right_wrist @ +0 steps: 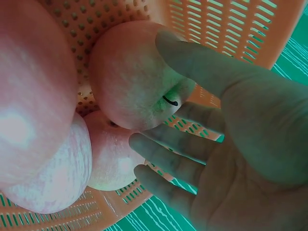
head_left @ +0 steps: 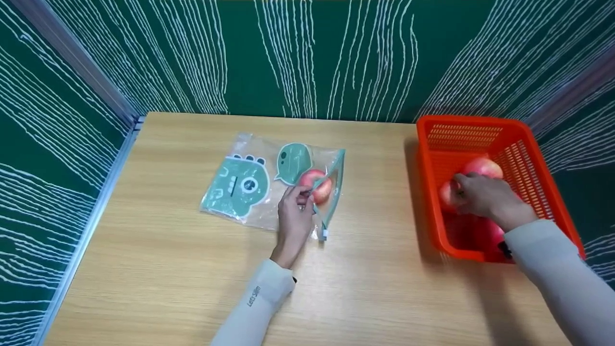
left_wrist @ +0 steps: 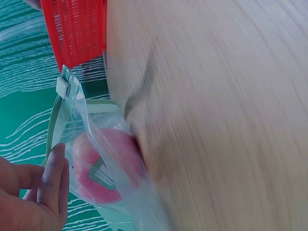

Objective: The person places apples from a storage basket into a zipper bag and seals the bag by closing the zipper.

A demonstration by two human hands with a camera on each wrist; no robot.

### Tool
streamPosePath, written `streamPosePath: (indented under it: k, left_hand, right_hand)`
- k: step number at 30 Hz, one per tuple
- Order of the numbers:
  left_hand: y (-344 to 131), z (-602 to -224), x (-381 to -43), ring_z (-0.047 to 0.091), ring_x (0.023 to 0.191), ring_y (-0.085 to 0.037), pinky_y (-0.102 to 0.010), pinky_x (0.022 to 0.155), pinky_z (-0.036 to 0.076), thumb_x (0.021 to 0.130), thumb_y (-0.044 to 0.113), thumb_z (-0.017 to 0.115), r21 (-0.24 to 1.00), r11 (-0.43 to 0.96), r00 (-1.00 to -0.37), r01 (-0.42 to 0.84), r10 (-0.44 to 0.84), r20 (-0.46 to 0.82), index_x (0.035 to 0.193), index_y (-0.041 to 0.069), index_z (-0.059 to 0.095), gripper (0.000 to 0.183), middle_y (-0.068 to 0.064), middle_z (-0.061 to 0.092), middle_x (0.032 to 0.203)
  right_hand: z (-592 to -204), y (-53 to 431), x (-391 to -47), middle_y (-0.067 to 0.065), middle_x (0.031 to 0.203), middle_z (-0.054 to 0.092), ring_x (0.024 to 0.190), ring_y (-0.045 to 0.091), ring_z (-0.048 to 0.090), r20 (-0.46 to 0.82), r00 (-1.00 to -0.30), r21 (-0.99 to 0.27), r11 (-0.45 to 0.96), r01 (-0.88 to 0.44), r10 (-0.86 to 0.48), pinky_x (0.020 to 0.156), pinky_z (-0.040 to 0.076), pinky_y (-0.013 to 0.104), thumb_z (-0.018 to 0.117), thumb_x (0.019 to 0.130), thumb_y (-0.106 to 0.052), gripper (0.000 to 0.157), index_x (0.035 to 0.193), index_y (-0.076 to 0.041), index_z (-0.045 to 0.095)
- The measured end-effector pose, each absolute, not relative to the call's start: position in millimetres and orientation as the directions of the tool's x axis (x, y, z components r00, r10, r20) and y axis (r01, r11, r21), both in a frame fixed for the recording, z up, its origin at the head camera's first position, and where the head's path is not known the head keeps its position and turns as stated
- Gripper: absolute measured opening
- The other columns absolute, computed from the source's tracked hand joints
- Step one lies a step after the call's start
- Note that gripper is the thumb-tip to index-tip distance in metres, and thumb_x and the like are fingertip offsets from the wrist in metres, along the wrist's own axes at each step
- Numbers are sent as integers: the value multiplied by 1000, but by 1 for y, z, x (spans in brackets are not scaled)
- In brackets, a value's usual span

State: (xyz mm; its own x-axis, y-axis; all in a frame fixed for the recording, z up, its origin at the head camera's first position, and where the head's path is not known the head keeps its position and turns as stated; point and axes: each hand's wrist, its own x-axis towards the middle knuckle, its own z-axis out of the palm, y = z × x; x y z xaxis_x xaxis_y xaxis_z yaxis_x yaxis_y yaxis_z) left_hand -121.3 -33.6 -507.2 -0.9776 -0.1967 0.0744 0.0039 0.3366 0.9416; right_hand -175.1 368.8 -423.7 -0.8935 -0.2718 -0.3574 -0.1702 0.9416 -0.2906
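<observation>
A clear slider zip bag [head_left: 240,190] with green cartoon prints lies on the table, its green-edged mouth facing right and gaping. One red apple [head_left: 323,191] sits inside, just behind that mouth. My left hand [head_left: 295,214] pinches the near side of the bag's rim; the white slider [left_wrist: 62,87] is at the rim's end. Over at the right, my right hand [right_wrist: 231,139] reaches into a red basket [head_left: 427,192]. Its thumb touches an apple [right_wrist: 130,77], while its straight, spread fingers pass under and beside it. Palm and apple stay apart.
Several more apples, one [head_left: 483,167] at the back, lie in the basket, whose slotted walls stand around my right hand. The wooden table [head_left: 158,269] extends between bag and basket. Green panels [head_left: 336,57] with white wavy lines enclose the back and sides.
</observation>
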Motion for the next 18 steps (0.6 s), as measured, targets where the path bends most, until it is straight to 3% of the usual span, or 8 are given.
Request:
streamPosePath:
  k: [8,18]
  left_hand:
    - [-34,-507,-121,70,86,-23,-25,69,61,93,-13,67,935,345,-969,81,-194,156,113,-5,72,22,-15,69,106]
    - [-34,-505,-120,68,89,-20,-24,73,61,96,-9,68,942,334,-975,44,-191,113,117,-2,72,22,-12,68,107]
  right_hand:
    - [-426,365,-183,13,97,63,79,28,60,-381,-874,-202,949,-241,-303,65,55,35,91,78,-11,72,140,-1,56]
    - [-426,364,-183,13,98,65,81,28,61,-398,-870,-209,953,-221,-289,67,53,36,91,78,-9,78,146,-2,53]
